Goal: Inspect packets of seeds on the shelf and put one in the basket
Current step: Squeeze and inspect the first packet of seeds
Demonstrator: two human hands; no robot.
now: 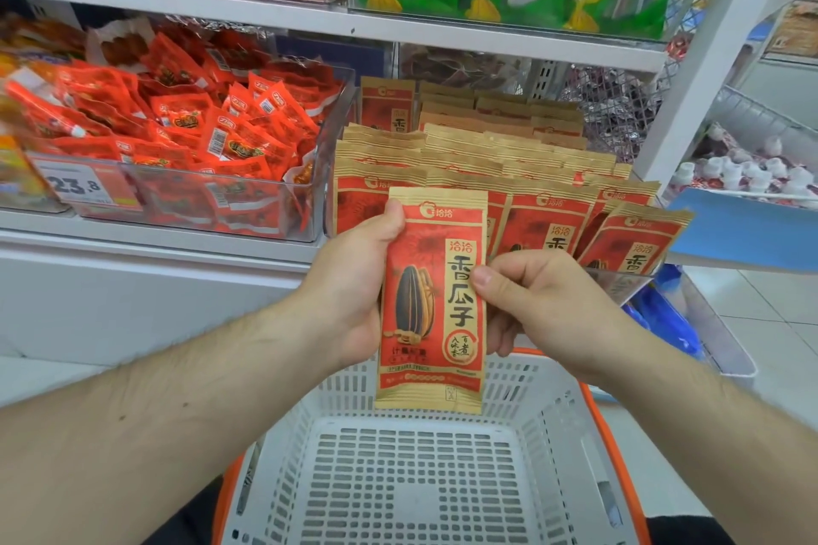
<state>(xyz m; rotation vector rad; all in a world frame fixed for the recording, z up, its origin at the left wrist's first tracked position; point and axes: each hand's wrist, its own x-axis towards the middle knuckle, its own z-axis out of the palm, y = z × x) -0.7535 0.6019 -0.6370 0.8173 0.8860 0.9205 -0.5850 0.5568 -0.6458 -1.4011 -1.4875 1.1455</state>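
— Where is this?
— Shop shelf [155, 241], rows of seed packets [549, 217]; white basket [549, 420] near.
— The hands?
— Left hand [354, 292] grips one seed packet [431, 301] above the basket; right hand [531, 301] pinches its right edge.

- The seed packet [431, 301] is upright between both hands, left hand [354, 279] on its left edge, right hand [531, 296] on its right edge.
- The basket [549, 434] lies below and in front of it.
- Behind it, rows of seed packets [487, 155] stand on the shelf [155, 241].
- A clear bin of snack sachets [177, 133] sits left of those rows.
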